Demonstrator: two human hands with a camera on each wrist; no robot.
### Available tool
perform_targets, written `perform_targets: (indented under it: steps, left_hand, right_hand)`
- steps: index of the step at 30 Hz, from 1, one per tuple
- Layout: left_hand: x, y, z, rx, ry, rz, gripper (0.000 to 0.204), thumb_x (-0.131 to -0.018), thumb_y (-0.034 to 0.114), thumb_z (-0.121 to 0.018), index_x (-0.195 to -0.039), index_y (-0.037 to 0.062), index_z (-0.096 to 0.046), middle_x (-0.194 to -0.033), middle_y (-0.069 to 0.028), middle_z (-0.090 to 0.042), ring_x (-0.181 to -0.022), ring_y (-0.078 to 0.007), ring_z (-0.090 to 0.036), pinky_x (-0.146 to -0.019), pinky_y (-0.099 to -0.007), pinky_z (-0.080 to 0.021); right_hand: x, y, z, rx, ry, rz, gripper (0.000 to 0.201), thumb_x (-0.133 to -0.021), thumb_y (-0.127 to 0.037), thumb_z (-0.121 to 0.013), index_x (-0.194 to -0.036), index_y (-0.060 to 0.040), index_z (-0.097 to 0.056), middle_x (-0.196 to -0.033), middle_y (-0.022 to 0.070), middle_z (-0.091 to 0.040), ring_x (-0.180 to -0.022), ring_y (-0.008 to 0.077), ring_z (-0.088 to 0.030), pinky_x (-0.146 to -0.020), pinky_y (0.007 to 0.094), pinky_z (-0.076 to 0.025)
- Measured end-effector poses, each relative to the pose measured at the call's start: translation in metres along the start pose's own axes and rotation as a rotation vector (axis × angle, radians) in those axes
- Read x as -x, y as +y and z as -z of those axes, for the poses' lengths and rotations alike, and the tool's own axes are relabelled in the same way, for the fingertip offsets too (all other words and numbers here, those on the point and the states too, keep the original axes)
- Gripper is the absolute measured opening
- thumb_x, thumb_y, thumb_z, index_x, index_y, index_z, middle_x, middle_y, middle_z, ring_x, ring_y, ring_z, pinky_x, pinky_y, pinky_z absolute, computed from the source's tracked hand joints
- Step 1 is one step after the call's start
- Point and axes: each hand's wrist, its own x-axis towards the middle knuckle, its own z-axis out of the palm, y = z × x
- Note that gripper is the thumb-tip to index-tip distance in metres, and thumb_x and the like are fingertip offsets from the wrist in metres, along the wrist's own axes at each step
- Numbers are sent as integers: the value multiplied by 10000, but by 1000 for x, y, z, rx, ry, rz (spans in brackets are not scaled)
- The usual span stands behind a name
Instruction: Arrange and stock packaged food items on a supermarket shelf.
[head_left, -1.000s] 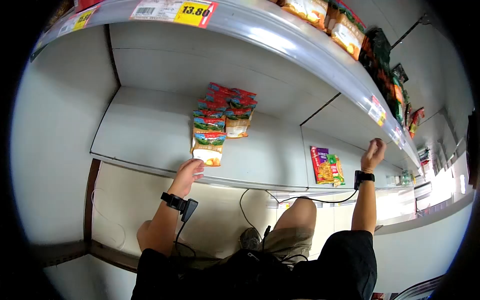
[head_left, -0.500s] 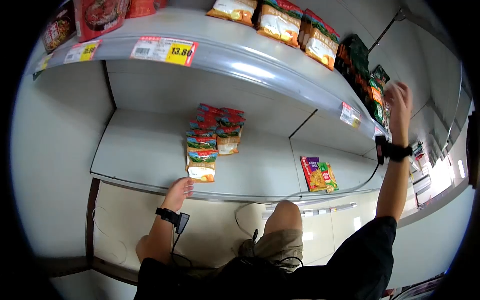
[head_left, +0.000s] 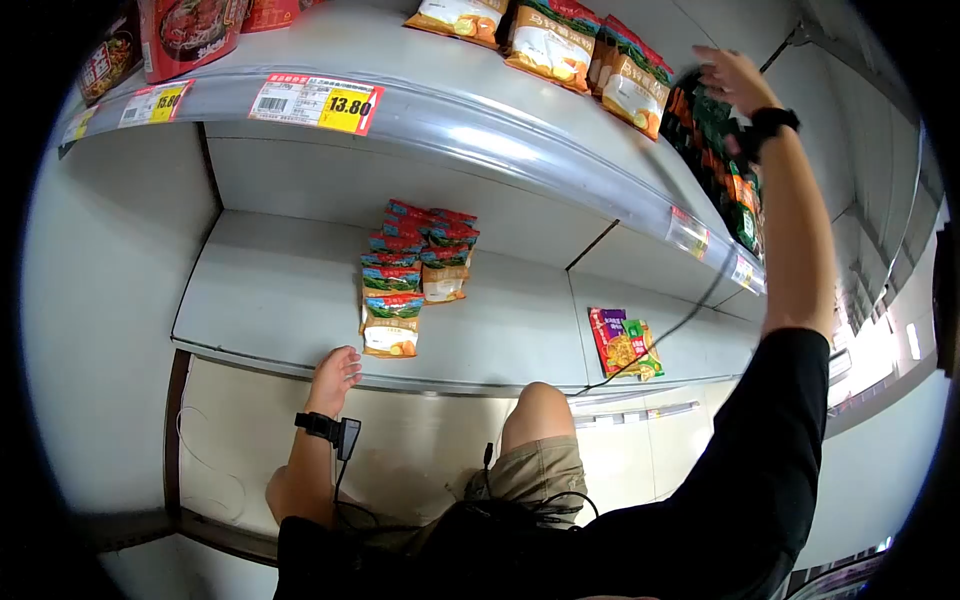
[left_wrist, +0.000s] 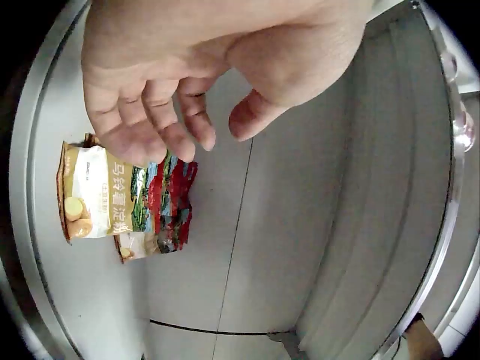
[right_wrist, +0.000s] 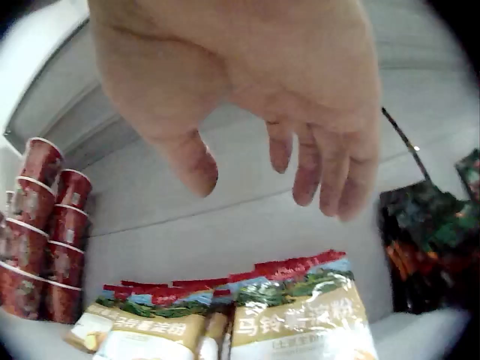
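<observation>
My left hand point(head_left: 333, 380) is at the front edge of the lower shelf, fingers loosely bent around nothing. Just beyond it, potato starch packets point(head_left: 392, 335) with red tops stand in two rows; in the left wrist view the fingertips overlap the front packet point(left_wrist: 97, 191). My right hand point(head_left: 740, 82) is raised over the upper shelf, fingers spread and holding nothing. Below it in the right wrist view are more potato starch packets point(right_wrist: 300, 322), with the thumb and fingers hanging above their tops.
Red noodle cups point(right_wrist: 28, 202) stand on the upper shelf, and dark green packets point(head_left: 745, 205) at its right. A purple-red packet point(head_left: 606, 335) and a green one point(head_left: 641, 350) lie on the lower shelf. Price tags point(head_left: 315, 102) line the upper edge. A cable point(head_left: 690, 315) trails from my right wrist.
My right hand has risen from beside the lower shelf, past the dark green packets, to above the upper shelf. My left hand has drawn slightly back from the front packet.
</observation>
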Motion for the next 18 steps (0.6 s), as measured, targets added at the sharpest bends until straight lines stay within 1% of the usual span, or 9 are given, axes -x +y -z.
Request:
perform_targets:
  steps: [3,4,7,8,10,11,13,17,18]
  left_hand:
    - [3,-5,2,-11,12,-4,219,-846,289,-549,-959,101,-554,-888,-19,-565,-807,-146,-524,-714,-297,-432]
    - [5,-6,3,-32,11,-3,232,-849,290,-546,-976,96,-551,-898,-21,-561,-805,-145,-523,-706,-290,-433]
    - [28,2,0,-76,65,-30,214,-846,280,-545,-956,96,-557,-875,-16,-562,-777,-138,-527,-690,-287,-435]
    - [33,5,1,-114,111,-38,196,-843,266,-545,-941,96,-559,-846,-8,-564,-742,-123,-529,-670,-276,-436]
    - [39,3,15,-104,134,-70,193,-843,262,-543,-938,95,-559,-836,-6,-565,-724,-120,-530,-662,-272,-436]
    - [42,3,19,-102,144,-88,190,-842,258,-542,-935,94,-559,-827,-4,-565,-707,-116,-530,-655,-268,-436]
    - [61,14,12,-116,188,-137,186,-843,260,-540,-922,93,-561,-825,-6,-566,-697,-119,-531,-648,-262,-436]
    - [70,16,19,-140,245,-145,191,-851,265,-528,-915,88,-561,-837,-13,-570,-721,-116,-534,-652,-262,-437]
    - [70,17,20,-137,262,-134,190,-853,266,-525,-909,87,-562,-841,-15,-572,-728,-116,-534,-654,-262,-438]
  right_hand:
    - [-26,17,-43,-95,49,-239,729,-744,-389,-673,-1272,17,-377,-1327,239,-353,-1212,360,-374,-1001,429,-323]
    - [-36,24,-49,-50,-44,-311,753,-746,-363,-677,-1299,26,-345,-1358,261,-316,-1250,389,-321,-1019,495,-269]
    - [-64,59,-63,-141,-206,-289,657,-742,-382,-685,-1235,-14,-453,-1236,215,-474,-1161,338,-438,-1009,548,-239]
    - [-82,83,-62,-64,-339,-181,379,-781,-301,-654,-1014,-37,-515,-951,100,-499,-886,212,-475,-765,394,-315]
    - [-41,47,-78,-311,-275,-331,168,-798,-196,-661,-789,-43,-594,-715,-10,-560,-629,68,-517,-536,235,-401]
    - [-98,96,-75,-426,-327,-283,155,-787,-176,-675,-810,-36,-610,-780,16,-608,-685,98,-566,-590,255,-444]
    - [-64,67,-81,-477,-256,-385,183,-771,-179,-697,-850,-34,-618,-836,49,-631,-727,146,-598,-615,270,-467]
    - [-97,101,-88,-605,-301,-440,258,-759,-165,-715,-938,-16,-605,-918,108,-638,-812,205,-617,-671,321,-507]
    - [-77,86,-89,-625,-292,-370,265,-764,-149,-709,-948,5,-596,-926,123,-641,-808,210,-623,-694,333,-519]
